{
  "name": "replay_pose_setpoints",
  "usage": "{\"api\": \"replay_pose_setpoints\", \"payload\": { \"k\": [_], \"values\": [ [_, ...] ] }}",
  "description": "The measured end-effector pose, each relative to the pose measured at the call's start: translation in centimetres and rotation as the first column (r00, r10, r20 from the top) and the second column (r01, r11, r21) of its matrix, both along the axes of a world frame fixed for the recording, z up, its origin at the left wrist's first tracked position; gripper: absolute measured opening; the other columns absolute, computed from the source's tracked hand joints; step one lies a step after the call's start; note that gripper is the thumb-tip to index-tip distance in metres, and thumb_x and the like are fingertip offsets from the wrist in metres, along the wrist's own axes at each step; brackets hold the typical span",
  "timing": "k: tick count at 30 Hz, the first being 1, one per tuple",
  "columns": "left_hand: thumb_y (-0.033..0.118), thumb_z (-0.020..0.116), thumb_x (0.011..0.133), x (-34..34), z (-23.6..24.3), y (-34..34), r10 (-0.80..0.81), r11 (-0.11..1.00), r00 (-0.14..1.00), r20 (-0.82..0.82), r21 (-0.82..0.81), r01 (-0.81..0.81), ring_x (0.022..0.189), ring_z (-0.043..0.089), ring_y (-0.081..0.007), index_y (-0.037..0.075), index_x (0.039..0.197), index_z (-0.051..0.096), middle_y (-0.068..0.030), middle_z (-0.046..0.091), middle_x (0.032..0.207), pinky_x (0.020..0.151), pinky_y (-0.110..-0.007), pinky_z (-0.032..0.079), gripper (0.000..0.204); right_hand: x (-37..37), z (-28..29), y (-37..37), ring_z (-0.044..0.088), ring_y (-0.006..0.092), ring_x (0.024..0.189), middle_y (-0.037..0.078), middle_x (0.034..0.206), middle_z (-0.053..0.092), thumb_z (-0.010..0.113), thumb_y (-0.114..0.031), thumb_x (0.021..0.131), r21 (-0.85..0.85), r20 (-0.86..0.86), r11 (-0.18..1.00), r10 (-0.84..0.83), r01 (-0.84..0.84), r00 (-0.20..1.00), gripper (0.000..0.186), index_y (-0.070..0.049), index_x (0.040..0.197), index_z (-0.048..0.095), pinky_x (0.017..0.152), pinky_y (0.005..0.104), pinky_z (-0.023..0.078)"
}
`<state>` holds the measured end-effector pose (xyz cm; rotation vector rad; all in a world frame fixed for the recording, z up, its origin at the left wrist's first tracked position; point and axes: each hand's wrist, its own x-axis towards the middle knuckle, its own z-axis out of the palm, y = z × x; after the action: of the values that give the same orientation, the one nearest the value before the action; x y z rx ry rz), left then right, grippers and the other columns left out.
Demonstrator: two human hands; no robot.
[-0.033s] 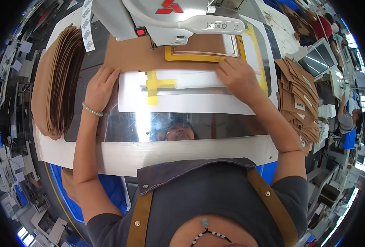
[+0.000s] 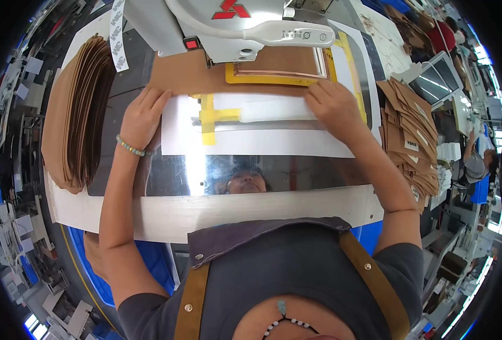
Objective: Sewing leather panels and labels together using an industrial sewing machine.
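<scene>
A brown panel (image 2: pixel 194 76), apparently fabric, lies under the white sewing machine head (image 2: pixel 228 48). My left hand (image 2: pixel 143 116) pinches its near left corner, fingers pressed together. At the panel's near right edge, my right hand (image 2: pixel 336 107) is closed on it, its fingertips beside the corner of a yellow-edged rectangular frame (image 2: pixel 273 80) lying on the panel. The thumb's underside is hidden. Below the panel lies a white sheet (image 2: pixel 234 144) with crossed strips of yellow tape (image 2: pixel 207 122) and a pale strip (image 2: pixel 271 110).
A thick stack of folded brown pieces (image 2: pixel 72 119) stands at the left. More brown pieces with white labels (image 2: pixel 407 130) are piled at the right. A shiny metal plate (image 2: pixel 313 173) fronts the white table edge (image 2: pixel 251 212). Blue bins (image 2: pixel 154 263) sit below.
The brown panel's near edge has shifted slightly away from me. Both hands have slid a little to the right and away with it.
</scene>
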<state>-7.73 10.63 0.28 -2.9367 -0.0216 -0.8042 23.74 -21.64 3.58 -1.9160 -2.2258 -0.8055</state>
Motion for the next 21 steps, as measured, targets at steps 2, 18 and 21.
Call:
{"api": "replay_pose_setpoints", "payload": {
  "k": [2, 18, 21],
  "values": [
    [0.003, 0.067, 0.083, 3.1, -0.3, -0.6, -0.068, 0.998, 0.997, -0.026, 0.009, 0.068, 0.103, 0.068, -0.0288, 0.0, 0.115, 0.069, -0.0116, 0.068, 0.112, 0.085, -0.039, 0.059, 0.032, 2.0, 0.2, -2.5, 0.063, 0.0208, 0.09, 0.003, 0.088, 0.06, 0.069, -0.01, 0.078, -0.027, 0.005, 0.997, -0.073, 0.073, 0.997, 0.008, -0.009, 0.084, 0.064, 0.076, 0.0347, 0.052],
    [0.005, 0.07, 0.082, 6.0, 0.5, -3.7, -0.138, 0.989, 0.99, -0.022, 0.046, 0.139, 0.096, 0.067, -0.0235, 0.004, 0.118, 0.074, -0.006, 0.069, 0.107, 0.082, -0.037, 0.056, 0.036, 6.2, -1.7, -7.1, 0.069, 0.0229, 0.098, 0.005, 0.105, 0.072, 0.071, -0.006, 0.084, 0.052, -0.126, 0.977, -0.199, 0.207, 0.972, 0.022, -0.004, 0.105, 0.077, 0.079, 0.0354, 0.059],
    [0.005, 0.07, 0.082, 6.3, 0.5, -3.7, -0.153, 0.987, 0.988, -0.012, 0.049, 0.154, 0.095, 0.066, -0.0236, 0.004, 0.118, 0.074, -0.0062, 0.069, 0.106, 0.081, -0.037, 0.056, 0.036, 6.2, -1.6, -7.1, 0.069, 0.0225, 0.098, 0.004, 0.105, 0.072, 0.071, -0.007, 0.084, 0.055, -0.124, 0.975, -0.208, 0.216, 0.97, 0.022, -0.004, 0.105, 0.077, 0.079, 0.0352, 0.059]
  ]
}}
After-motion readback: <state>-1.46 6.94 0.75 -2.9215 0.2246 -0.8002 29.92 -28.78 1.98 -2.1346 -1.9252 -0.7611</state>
